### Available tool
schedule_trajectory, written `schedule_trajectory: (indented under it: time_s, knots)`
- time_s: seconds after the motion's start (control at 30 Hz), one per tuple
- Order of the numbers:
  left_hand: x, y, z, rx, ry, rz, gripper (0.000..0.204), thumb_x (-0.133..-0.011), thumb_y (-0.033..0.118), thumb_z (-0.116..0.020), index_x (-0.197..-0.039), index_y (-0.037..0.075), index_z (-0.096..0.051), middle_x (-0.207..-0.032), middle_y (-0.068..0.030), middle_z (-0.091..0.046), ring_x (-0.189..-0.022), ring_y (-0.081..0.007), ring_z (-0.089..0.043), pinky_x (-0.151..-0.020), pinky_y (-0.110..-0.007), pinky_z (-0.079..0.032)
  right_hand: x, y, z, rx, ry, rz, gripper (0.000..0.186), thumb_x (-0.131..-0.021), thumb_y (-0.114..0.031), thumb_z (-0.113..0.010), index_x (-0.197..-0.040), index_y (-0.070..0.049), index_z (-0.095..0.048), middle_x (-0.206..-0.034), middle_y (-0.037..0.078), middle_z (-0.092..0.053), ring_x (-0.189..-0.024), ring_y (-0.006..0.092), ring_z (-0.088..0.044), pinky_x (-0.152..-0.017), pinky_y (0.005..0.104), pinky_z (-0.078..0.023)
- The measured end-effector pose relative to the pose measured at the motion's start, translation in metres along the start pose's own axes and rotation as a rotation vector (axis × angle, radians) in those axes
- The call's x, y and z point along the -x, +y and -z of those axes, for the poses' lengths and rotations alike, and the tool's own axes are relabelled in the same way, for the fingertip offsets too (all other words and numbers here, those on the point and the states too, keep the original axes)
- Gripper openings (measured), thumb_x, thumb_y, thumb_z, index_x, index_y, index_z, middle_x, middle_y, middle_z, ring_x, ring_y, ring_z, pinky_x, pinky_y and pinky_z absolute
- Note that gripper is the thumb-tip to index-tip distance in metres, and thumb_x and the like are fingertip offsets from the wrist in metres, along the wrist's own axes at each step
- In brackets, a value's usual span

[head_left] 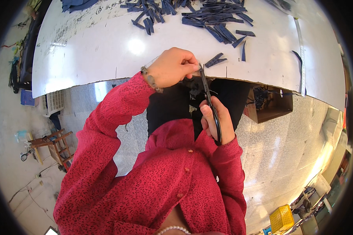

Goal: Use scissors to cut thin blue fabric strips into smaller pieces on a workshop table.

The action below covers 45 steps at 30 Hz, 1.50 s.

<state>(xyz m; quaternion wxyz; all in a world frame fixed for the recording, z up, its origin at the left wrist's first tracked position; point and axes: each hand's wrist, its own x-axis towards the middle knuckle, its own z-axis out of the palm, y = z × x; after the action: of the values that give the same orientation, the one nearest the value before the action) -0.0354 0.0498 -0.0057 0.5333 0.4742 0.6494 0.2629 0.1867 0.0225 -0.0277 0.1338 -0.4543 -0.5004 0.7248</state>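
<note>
Black scissors (208,96), gripped in the right hand (222,117); left hand (169,68) pinched closed beside the blade tips, contents unclear; fingers best kept outside the cutting line.

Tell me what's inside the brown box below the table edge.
Dark, tangled scraps lie in the left part of the brown box. The table hides its far end, and whatever lies beneath the scraps is covered.

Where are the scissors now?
Head view, right of centre: the scissors are in the right hand, tips near the left hand at the table edge.
</note>
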Motion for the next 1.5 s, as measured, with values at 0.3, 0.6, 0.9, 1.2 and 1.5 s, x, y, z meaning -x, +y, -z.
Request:
schedule_trajectory:
  time_s: [0.3,0.6,0.9,1.2,1.5]
  knots:
    - [-0.02,0.02,-0.027,0.177,-0.075,-0.073,0.016,-0.091,0.015,-0.058,-0.094,0.0,-0.063,-0.076,-0.0026,-0.065,-0.053,-0.003,-0.045,-0.049,-0.018,-0.037,0.013,-0.002,0.029,-0.291,0.085,0.285,0.048,-0.09,-0.042,-0.061,-0.111,-0.002,-0.047,-0.062,0.003,-0.05,-0.048,0.0039,-0.037,-0.044,0.0177,-0.027]
    - [0.002,0.026,-0.031,0.485,-0.155,-0.104,0.013,-0.09,0.009,-0.061,-0.099,0.0,-0.061,-0.071,-0.0026,-0.063,-0.055,-0.002,-0.046,-0.049,-0.016,-0.035,-0.01,-0.018,0.033,-0.428,0.39,0.453,0.039,-0.083,-0.007,-0.069,-0.114,0.0,-0.045,-0.074,0.011,-0.062,-0.052,0.0109,-0.051,-0.047,0.0201,-0.039]
    - [0.017,0.014,-0.044,0.547,-0.166,-0.1,0.012,-0.09,0.007,-0.061,-0.1,0.002,-0.057,-0.072,-0.0019,-0.062,-0.055,-0.0019,-0.044,-0.049,-0.016,-0.034,-0.015,-0.026,0.019,-0.394,0.329,0.366,0.041,-0.084,-0.006,-0.068,-0.115,0.0,-0.043,-0.076,0.01,-0.062,-0.06,0.0138,-0.059,-0.049,0.0205,-0.042]
    - [0.016,0.008,-0.046,0.667,-0.232,-0.023,0.01,-0.09,0.006,-0.059,-0.099,0.002,-0.056,-0.071,-0.0029,-0.061,-0.052,-0.0018,-0.043,-0.047,-0.016,-0.032,-0.019,-0.022,0.016,-0.456,0.296,0.396,0.041,-0.084,-0.001,-0.065,-0.117,0.0,-0.041,-0.081,0.01,-0.06,-0.064,0.0141,-0.06,-0.053,0.0212,-0.045]
    - [0.016,0.001,-0.043,0.678,-0.25,-0.002,0.012,-0.091,0.007,-0.059,-0.102,0.002,-0.056,-0.071,-0.0034,-0.062,-0.052,-0.0021,-0.044,-0.047,-0.016,-0.033,-0.02,-0.018,0.017,-0.439,0.201,0.433,0.043,-0.082,0.006,-0.062,-0.117,-0.001,-0.038,-0.087,0.011,-0.06,-0.068,0.013,-0.058,-0.061,0.0233,-0.048]
